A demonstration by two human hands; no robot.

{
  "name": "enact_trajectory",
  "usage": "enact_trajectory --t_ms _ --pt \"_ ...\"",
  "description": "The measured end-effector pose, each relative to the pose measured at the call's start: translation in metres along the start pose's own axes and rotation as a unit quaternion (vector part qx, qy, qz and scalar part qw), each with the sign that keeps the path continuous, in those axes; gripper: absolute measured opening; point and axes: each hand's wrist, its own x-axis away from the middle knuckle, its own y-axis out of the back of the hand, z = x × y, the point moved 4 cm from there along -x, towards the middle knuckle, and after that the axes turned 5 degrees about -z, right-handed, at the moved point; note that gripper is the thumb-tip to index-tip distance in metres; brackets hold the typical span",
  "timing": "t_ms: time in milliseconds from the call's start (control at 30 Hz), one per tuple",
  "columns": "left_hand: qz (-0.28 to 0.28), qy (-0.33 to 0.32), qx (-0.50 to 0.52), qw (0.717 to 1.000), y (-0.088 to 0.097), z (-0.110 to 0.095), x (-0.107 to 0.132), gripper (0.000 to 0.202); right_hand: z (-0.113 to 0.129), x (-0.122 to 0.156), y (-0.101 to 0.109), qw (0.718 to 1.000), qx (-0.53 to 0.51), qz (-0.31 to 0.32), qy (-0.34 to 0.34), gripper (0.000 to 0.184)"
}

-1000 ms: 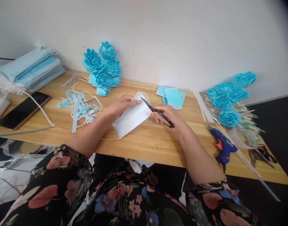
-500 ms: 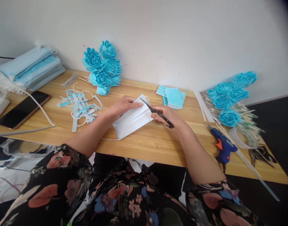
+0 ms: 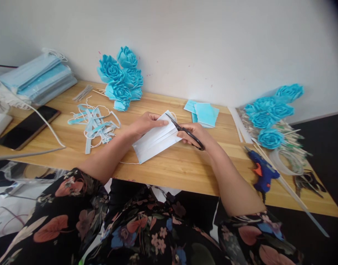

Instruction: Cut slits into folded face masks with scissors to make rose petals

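Note:
My left hand [image 3: 146,124] pinches the upper left side of a pale face mask [image 3: 157,141], which is tilted over the table with its white side up. An ear loop trails from its lower corner. In my right hand [image 3: 193,133] is a pair of dark scissors [image 3: 195,139]. Their blades lie across the mask's upper right end, close to my left thumb, and the fingers of my right hand are beside the mask's edge. Left of my arm lies a heap of cut strips with ear loops [image 3: 98,125]. Cut blue mask pieces [image 3: 206,114] rest beyond my right hand.
Blue fabric flowers [image 3: 120,79] stand against the wall, with more flowers [image 3: 270,114] at right. A blue glue gun [image 3: 264,173], a tape roll [image 3: 286,162] and another dark tool [image 3: 309,184] lie at right. Stacked masks [image 3: 42,79] and a phone [image 3: 28,127] are at left.
The scissors have shifted slightly at the mask's end, and their handles look a little more spread. My left hand and the mask stay nearly in place.

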Motion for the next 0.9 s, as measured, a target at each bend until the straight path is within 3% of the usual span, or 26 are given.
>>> enact_trajectory --t_ms 233,367,500,900 --pt "-0.020 -0.018 0.034 0.999 0.000 -0.003 0.001 0.040 -0.003 0.000 0.002 1.000 -0.003 0.001 -0.014 0.056" --pt "-0.037 -0.039 0.029 0.998 0.003 -0.002 -0.001 0.039 -0.001 0.001 0.003 1.000 0.024 0.001 0.016 0.062" --pt "-0.021 -0.044 0.010 0.999 0.001 -0.002 0.000 0.039 0.008 0.003 0.001 0.998 0.042 0.008 0.044 0.067" --pt "-0.004 -0.044 -0.004 0.999 -0.003 -0.004 0.001 0.037 0.007 0.002 -0.001 0.999 0.039 0.004 0.033 0.065"
